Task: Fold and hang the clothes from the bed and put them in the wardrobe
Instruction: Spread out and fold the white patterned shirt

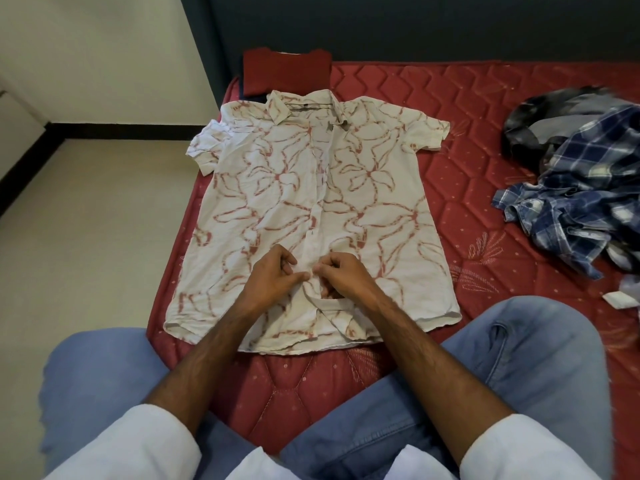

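Buttoning the white short-sleeved shirt with red floral print point(311, 209), left hand point(273, 275) and right hand point(341, 275) both pinch its placket; the 2 lowest buttons likely come next.

This is a bedroom in somebody's home. A bare red quilted mattress point(433, 109) fills most of the space, pushed up against a dark padded headboard point(415, 26) along the far wall. Clothes lie about on it: a white floral shirt point(277, 188) spread flat, a folded red garment point(285, 72) near the headboard, and a rumpled heap with a blue plaid shirt point(581, 188) off to one side. Beside the bed there is a plain cream tiled floor point(86, 237) with a dark skirting strip point(131, 128) under a pale wall point(97, 57).
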`<action>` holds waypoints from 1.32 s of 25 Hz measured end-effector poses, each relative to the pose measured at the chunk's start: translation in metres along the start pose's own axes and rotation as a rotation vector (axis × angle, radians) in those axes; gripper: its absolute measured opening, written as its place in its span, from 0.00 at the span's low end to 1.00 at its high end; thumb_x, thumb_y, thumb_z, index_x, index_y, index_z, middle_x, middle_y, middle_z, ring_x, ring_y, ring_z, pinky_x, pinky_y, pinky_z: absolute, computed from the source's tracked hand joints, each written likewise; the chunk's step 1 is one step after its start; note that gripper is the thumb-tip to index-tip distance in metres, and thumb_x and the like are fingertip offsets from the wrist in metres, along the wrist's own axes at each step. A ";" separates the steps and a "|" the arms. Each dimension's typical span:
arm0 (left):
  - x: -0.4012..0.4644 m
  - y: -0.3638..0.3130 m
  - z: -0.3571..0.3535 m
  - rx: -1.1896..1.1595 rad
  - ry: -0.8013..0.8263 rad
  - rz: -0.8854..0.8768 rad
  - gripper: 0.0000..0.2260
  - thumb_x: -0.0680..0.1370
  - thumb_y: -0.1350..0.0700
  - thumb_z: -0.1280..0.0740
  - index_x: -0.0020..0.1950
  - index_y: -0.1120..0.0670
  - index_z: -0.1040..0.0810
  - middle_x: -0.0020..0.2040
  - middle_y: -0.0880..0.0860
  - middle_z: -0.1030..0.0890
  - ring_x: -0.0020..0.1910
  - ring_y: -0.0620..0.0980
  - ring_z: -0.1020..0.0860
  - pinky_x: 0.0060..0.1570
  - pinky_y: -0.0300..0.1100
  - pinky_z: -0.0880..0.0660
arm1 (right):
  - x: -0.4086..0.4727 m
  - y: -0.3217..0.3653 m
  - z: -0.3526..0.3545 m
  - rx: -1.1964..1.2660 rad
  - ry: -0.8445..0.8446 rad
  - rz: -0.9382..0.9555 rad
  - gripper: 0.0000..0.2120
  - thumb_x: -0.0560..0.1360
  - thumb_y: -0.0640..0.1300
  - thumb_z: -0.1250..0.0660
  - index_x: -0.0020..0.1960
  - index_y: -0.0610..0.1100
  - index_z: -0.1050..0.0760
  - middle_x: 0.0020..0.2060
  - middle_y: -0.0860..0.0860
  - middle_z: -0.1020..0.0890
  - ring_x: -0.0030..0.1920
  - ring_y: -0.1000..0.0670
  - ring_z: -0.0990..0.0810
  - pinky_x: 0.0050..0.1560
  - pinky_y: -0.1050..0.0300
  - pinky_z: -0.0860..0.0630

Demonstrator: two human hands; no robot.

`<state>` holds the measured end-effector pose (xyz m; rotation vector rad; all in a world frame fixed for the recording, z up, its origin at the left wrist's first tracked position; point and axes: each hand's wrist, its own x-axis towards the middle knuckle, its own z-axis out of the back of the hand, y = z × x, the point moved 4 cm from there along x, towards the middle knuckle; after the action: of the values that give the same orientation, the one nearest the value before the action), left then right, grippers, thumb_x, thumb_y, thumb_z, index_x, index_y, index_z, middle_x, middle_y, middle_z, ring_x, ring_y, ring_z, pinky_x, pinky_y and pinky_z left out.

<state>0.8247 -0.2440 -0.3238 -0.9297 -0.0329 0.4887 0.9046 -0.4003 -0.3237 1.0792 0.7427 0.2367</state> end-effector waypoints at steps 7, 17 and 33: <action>-0.062 -0.007 0.005 0.636 0.399 -0.416 0.16 0.74 0.40 0.30 0.55 0.47 0.28 0.53 0.46 0.26 0.48 0.46 0.26 0.47 0.44 0.26 | -0.044 0.006 0.013 -0.691 0.333 0.107 0.19 0.72 0.47 0.24 0.61 0.50 0.24 0.52 0.51 0.21 0.51 0.50 0.21 0.53 0.52 0.22; -0.102 0.005 0.004 0.881 0.413 -0.580 0.23 0.75 0.33 0.41 0.61 0.48 0.32 0.55 0.48 0.27 0.49 0.48 0.26 0.46 0.46 0.27 | -0.075 0.000 0.003 -0.843 0.453 0.342 0.17 0.72 0.52 0.23 0.56 0.51 0.25 0.50 0.54 0.21 0.48 0.54 0.23 0.46 0.58 0.25; -0.110 -0.007 0.000 0.944 0.833 -0.482 0.07 0.72 0.57 0.37 0.49 0.49 0.28 0.49 0.53 0.20 0.46 0.54 0.22 0.44 0.49 0.24 | -0.101 -0.011 -0.007 -1.097 0.803 0.425 0.33 0.76 0.32 0.40 0.78 0.48 0.39 0.63 0.41 0.23 0.56 0.43 0.24 0.57 0.49 0.27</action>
<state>0.7296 -0.2931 -0.2990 -0.1130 0.6641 -0.3590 0.8231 -0.4529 -0.2918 0.0218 0.8861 1.3239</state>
